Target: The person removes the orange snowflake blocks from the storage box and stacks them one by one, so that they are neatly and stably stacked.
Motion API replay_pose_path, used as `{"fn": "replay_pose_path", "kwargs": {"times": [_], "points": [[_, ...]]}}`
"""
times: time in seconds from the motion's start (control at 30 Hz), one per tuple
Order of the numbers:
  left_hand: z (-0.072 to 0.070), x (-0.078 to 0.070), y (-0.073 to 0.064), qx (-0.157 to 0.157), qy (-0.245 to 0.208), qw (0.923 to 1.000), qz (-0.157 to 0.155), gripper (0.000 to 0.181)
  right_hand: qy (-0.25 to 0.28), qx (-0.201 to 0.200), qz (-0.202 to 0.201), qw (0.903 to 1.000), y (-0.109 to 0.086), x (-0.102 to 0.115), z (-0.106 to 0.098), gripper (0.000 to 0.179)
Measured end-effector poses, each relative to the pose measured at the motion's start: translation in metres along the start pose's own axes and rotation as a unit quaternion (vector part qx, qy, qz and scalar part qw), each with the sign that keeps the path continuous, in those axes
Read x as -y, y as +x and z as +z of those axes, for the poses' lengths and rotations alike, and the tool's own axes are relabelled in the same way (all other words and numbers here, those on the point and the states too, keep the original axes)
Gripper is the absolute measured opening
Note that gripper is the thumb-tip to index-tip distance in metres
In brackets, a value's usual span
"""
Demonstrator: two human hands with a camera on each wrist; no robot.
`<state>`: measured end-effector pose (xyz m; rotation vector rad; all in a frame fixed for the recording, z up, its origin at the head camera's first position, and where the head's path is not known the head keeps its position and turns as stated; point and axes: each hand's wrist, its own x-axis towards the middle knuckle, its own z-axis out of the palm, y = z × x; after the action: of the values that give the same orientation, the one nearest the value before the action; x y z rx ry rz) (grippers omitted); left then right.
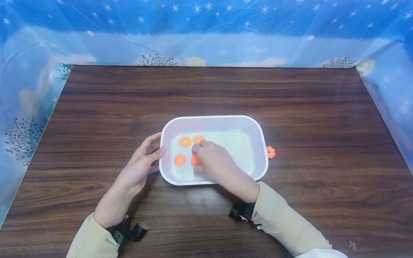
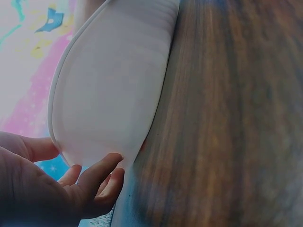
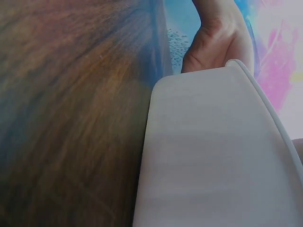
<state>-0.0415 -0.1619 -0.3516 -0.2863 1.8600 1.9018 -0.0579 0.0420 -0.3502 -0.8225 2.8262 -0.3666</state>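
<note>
Pinching that orange disc, your right hand sits inside the white tub, a bit toward 8 o'clock, probably lining it up with those three loose discs. Left hand grips the rim at 9, thumb over, fingers spread outside, likely steadying things. Spare disc outside at 3, fyi.

A plain cream left sleeve and a matching, lightly creased right sleeve are worn, with a boxy black left wrist camera and a similarly black right wrist camera fitted at the cuffs; white cloth is glimpsed lower right.
</note>
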Motion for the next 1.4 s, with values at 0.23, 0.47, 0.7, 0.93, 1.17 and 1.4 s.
{"fn": "replay_pose_path", "kwargs": {"times": [0.23, 0.47, 0.7, 0.93, 1.17, 1.4], "points": [[0.001, -0.001, 0.000, -0.003, 0.003, 1.0000, -0.006, 0.055, 0.010, -0.013, -0.016, 0.9997, -0.007, -0.007, -0.013, 0.030], [0.001, 0.000, 0.000, -0.007, 0.004, 0.9999, -0.009, 0.053, 0.034, -0.085, -0.061, 0.9939, -0.015, -0.026, -0.026, 0.029], [0.001, 0.000, -0.001, -0.007, 0.000, 0.9999, -0.008, 0.054, 0.043, -0.155, -0.132, 0.9780, -0.021, -0.052, -0.029, 0.029], [0.002, -0.001, -0.002, -0.011, -0.002, 0.9999, -0.009, 0.054, 0.036, -0.184, -0.121, 0.9747, -0.033, -0.074, -0.037, 0.030], [0.002, 0.000, -0.002, -0.010, -0.004, 0.9999, -0.009, 0.055, 0.038, -0.198, -0.072, 0.9769, -0.050, -0.093, -0.044, 0.035], [0.002, -0.001, -0.002, -0.011, 0.003, 0.9999, -0.010, 0.054, 0.061, -0.242, -0.043, 0.9673, -0.069, -0.116, -0.042, 0.039]]}}
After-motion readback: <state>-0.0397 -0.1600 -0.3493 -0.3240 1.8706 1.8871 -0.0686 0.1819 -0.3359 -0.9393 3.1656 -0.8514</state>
